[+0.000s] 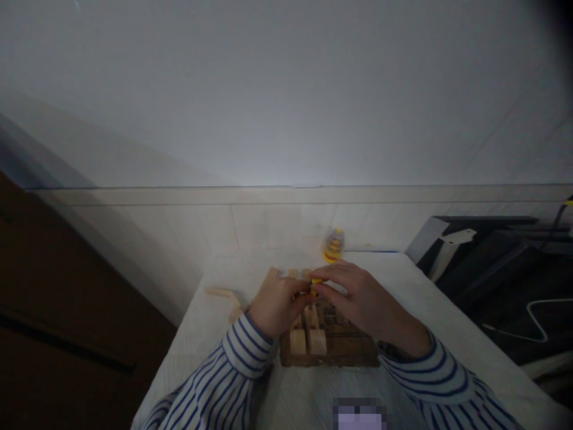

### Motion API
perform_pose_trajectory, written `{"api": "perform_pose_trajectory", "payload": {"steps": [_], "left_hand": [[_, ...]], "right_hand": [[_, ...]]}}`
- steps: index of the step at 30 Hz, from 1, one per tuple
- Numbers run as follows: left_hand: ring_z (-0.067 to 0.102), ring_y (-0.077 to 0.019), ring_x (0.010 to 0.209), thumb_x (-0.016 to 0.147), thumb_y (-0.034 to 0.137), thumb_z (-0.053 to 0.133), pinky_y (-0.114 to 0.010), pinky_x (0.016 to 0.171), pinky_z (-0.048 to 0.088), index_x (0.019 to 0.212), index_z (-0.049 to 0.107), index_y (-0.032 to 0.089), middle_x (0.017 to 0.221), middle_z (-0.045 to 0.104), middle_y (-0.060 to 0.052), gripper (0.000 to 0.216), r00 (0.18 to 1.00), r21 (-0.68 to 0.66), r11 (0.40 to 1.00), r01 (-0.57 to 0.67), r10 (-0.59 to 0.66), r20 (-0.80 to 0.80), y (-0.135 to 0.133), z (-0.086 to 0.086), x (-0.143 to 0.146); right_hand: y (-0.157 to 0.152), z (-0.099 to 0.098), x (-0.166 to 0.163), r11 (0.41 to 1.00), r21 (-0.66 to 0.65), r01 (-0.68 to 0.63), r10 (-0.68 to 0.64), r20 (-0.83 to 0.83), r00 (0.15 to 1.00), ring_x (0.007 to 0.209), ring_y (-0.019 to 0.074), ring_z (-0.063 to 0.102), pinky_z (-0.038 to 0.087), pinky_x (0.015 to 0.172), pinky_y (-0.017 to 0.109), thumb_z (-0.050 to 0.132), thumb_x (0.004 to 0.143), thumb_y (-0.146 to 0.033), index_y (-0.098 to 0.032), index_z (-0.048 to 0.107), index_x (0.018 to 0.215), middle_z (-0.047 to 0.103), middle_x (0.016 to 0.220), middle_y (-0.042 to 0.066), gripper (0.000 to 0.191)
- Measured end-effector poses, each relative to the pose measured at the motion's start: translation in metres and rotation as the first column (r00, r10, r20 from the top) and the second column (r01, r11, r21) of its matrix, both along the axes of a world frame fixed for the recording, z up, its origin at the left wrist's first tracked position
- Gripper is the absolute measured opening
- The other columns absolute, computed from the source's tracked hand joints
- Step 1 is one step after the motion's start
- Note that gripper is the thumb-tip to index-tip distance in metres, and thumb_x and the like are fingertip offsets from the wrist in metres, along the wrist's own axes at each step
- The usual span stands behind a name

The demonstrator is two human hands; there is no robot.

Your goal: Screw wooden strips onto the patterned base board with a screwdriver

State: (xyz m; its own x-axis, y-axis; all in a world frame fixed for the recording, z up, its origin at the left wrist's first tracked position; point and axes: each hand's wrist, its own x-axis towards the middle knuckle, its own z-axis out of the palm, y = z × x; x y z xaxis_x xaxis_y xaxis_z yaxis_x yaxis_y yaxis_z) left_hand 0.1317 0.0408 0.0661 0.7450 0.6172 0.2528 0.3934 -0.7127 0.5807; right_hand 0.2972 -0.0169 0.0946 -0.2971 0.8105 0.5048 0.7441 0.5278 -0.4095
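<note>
My left hand point(278, 303) and my right hand point(358, 298) meet over a dark brown wooden board point(349, 347) with black lettering. Between their fingertips is a small yellow-and-dark piece point(316, 280), too small to name exactly. Thumb and fingers of my right hand pinch its yellow part; the closed fingers of my left hand press at its darker left end. Pale wooden strips point(317, 341) lie across the board below my fingers, partly covered by them. Left of my left hand, an angled light wood piece point(224, 294) rests on the table.
A clear container with yellow contents and a yellow base point(333, 246) stands at the back of the white-covered table point(188, 334), near the wall. Dark panels point(496, 257) and a white cable point(537, 319) are off to the right. A dark brown wooden surface point(67, 298) fills the left.
</note>
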Motion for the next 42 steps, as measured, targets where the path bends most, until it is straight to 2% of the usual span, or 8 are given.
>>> {"api": "perform_pose_trajectory", "payload": {"steps": [7, 19, 25, 30, 36, 39, 42], "left_hand": [[0.058, -0.0143, 0.074, 0.085, 0.021, 0.049, -0.025, 0.07, 0.042, 0.091, 0.063, 0.019, 0.08, 0.066, -0.002, 0.016, 0.999, 0.032, 0.998, 0.046, -0.046, 0.021, 0.0001, -0.001, -0.0006], [0.058, -0.0157, 0.086, 0.087, 0.022, 0.046, -0.026, 0.076, 0.044, 0.096, 0.061, 0.02, 0.092, 0.066, -0.003, 0.018, 0.995, 0.008, 0.996, 0.091, -0.092, 0.035, -0.0003, -0.0019, -0.0008], [0.059, -0.0147, 0.076, 0.085, 0.023, 0.048, -0.026, 0.073, 0.044, 0.098, 0.063, 0.021, 0.084, 0.067, -0.002, 0.02, 1.0, 0.005, 1.0, 0.029, -0.029, 0.011, -0.0005, -0.0026, 0.0], [0.057, -0.0134, 0.065, 0.081, 0.032, 0.055, -0.022, 0.062, 0.042, 0.091, 0.066, 0.02, 0.073, 0.066, -0.001, 0.019, 0.998, -0.05, 0.997, -0.052, 0.053, 0.019, -0.0018, -0.0006, 0.0014], [0.055, -0.0125, 0.061, 0.083, 0.03, 0.052, -0.021, 0.057, 0.039, 0.082, 0.068, 0.017, 0.066, 0.065, -0.001, 0.021, 0.998, -0.041, 0.997, -0.065, 0.065, 0.016, -0.0016, 0.001, 0.0016], [0.057, -0.0132, 0.065, 0.084, 0.031, 0.052, -0.021, 0.061, 0.041, 0.086, 0.068, 0.019, 0.071, 0.066, -0.001, 0.02, 0.999, -0.028, 0.999, -0.039, 0.04, 0.018, -0.0009, -0.0002, 0.0009], [0.058, -0.0139, 0.072, 0.083, 0.027, 0.053, -0.022, 0.066, 0.042, 0.089, 0.067, 0.02, 0.079, 0.067, -0.001, 0.016, 0.999, -0.021, 1.0, -0.012, 0.013, 0.04, -0.0004, -0.0008, 0.0002]], "right_hand": [[0.0011, -0.0034, 0.0022, 0.998, 0.026, 0.054, -0.055, 0.029, 0.998, 0.087, 0.019, 0.06, 0.046, 0.079, 0.036, 0.056, 0.082, -0.024, -0.02, 0.062, 0.094, 0.068, 0.091, 0.005, 0.014], [0.0032, -0.0061, 0.0013, 0.996, 0.008, 0.091, -0.091, 0.007, 0.996, 0.078, 0.0181, 0.06, 0.046, 0.074, 0.034, 0.058, 0.08, -0.032, -0.02, 0.062, 0.09, 0.066, 0.082, 0.004, 0.016], [0.0017, -0.0028, 0.0021, 0.995, 0.004, 0.097, -0.097, 0.018, 0.995, 0.079, 0.0185, 0.06, 0.046, 0.074, 0.034, 0.056, 0.082, -0.031, -0.019, 0.061, 0.091, 0.065, 0.082, 0.004, 0.016], [0.0007, -0.0015, 0.0013, 0.995, 0.013, 0.104, -0.104, 0.017, 0.994, 0.08, 0.019, 0.06, 0.047, 0.074, 0.035, 0.055, 0.082, -0.03, -0.02, 0.061, 0.089, 0.065, 0.082, 0.004, 0.013], [-0.0007, -0.0019, 0.0008, 0.999, -0.011, 0.05, -0.05, -0.022, 0.998, 0.091, 0.0193, 0.058, 0.047, 0.081, 0.037, 0.056, 0.082, -0.026, -0.019, 0.058, 0.1, 0.065, 0.096, 0.006, 0.02], [-0.002, 0.0005, 0.0015, 0.999, -0.036, 0.016, -0.017, -0.032, 0.999, 0.095, 0.0187, 0.058, 0.047, 0.082, 0.037, 0.051, 0.084, -0.022, -0.02, 0.057, 0.107, 0.065, 0.101, 0.006, 0.024], [-0.0018, 0.0017, 0.002, 0.999, -0.036, -0.021, 0.02, -0.023, 1.0, 0.093, 0.0181, 0.059, 0.047, 0.082, 0.037, 0.048, 0.086, -0.021, -0.021, 0.06, 0.104, 0.067, 0.099, 0.005, 0.021]]}}
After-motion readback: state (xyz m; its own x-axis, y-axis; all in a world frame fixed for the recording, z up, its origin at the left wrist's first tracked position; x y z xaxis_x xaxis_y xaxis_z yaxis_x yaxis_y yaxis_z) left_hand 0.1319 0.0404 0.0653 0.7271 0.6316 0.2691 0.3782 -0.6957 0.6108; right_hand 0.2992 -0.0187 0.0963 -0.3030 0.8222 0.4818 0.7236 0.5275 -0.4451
